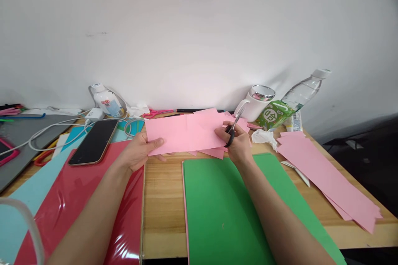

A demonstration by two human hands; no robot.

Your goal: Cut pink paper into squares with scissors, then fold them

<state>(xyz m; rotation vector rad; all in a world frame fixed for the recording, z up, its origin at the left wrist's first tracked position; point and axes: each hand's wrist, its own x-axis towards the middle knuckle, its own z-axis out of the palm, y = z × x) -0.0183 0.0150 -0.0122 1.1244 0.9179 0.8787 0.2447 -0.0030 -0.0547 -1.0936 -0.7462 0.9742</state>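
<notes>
I'm seeing a pink strip (183, 134) spanning both hands, over pink scraps (214, 154) cluttering the table (163, 207). Left hand (143, 149) is pinching its left end, thumb on top; right hand (238, 143) is gripping scissors (230, 136), blades pointing upward, fingers touching the strip's right end. Green sheets (224, 207) are lying under the right forearm, a red pack (68, 190) under the left, phone (93, 142) partly overlapping it. Crumpled tissue (264, 137) is sitting just beside the right hand. Beyond, mug (255, 103), green packet (273, 115) and clear bottle (303, 89) are crowding together; I'm not making out the mug's contents. White bottle (108, 101) is standing capped, far left.
</notes>
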